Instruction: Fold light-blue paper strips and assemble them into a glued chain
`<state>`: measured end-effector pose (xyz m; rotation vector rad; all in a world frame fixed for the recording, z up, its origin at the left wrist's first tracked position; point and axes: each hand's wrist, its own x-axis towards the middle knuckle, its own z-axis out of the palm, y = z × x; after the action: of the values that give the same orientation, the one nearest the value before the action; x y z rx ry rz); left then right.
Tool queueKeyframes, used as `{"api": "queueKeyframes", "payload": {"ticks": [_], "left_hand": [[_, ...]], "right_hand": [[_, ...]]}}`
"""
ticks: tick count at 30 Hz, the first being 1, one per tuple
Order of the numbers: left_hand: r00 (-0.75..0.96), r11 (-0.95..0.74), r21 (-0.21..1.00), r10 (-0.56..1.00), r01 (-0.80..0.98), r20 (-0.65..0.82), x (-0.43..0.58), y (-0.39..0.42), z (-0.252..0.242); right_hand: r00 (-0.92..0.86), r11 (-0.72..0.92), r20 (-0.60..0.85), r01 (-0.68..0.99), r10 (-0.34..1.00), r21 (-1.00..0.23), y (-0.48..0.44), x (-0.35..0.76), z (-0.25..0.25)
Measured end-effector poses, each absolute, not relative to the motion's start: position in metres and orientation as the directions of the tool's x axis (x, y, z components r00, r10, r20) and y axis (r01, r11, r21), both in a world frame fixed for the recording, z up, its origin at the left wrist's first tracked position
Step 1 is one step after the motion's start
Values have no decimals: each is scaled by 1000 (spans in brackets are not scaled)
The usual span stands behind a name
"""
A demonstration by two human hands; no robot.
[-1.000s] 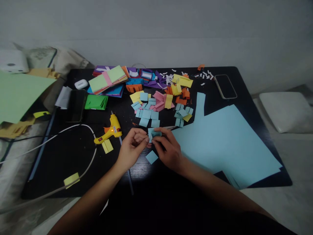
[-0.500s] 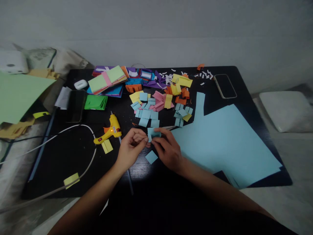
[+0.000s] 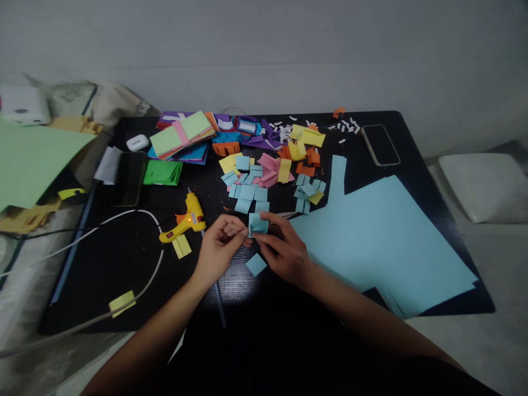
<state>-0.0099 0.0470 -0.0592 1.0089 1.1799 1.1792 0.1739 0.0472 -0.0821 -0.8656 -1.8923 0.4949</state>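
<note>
A small folded light blue paper piece [image 3: 258, 223] is held up above the table between my two hands. My right hand [image 3: 287, 250] grips its right side between thumb and fingers. My left hand [image 3: 220, 245] is closed, with thumb and fingertips pinched at the piece's lower left edge. Just below the hands lies a loose light blue paper square [image 3: 256, 264]. Beyond the fingers, several folded light blue paper pieces [image 3: 247, 192] lie in a cluster. A yellow glue gun [image 3: 190, 219] with a lit orange light rests left of my left hand.
Large light blue sheets [image 3: 383, 242] cover the table's right side, near a phone [image 3: 380, 145]. Along the back are paper stacks [image 3: 183, 135], pink pieces [image 3: 269, 170] and white scraps [image 3: 284, 133]. A white cable [image 3: 154, 269] loops on the left. A glue stick [image 3: 219, 305] lies in front.
The folded light blue piece has turned slightly in my fingers, showing more of its face. My right fingers have shifted a little along its edge. The hands stay in nearly the same place.
</note>
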Motion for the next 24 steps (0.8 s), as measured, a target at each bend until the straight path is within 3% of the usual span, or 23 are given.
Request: {"api": "queueKeyframes", "payload": {"ticks": [5,12,17,19,22,24], "left_hand": [[32,125,987,992,-98,-122,-10,45,-58],[28,-17,1000,999,25,16,-7,37,-62],[-26,0,993,1000,115,3,-9,38,-66],[-46,12,991,999,135,-6,-10,38,-67],[-44,-1,985,999,173,9,-11,38,-67],[-23,-24,980,999,199,29,-10,37,-67]], "right_hand": [[-326,673,589,348,739,-653,48,177,-84],[-311,664,587,351,748,-660,49,176,-84],[-179,564,538,352,824,-747,47,172,-77],[-118,464,451,296,885,-835,46,169,-76],[-100,178,167,111,981,-978,46,165,-78],[-145,-11,-7,-27,989,-1000,48,163,-80]]}}
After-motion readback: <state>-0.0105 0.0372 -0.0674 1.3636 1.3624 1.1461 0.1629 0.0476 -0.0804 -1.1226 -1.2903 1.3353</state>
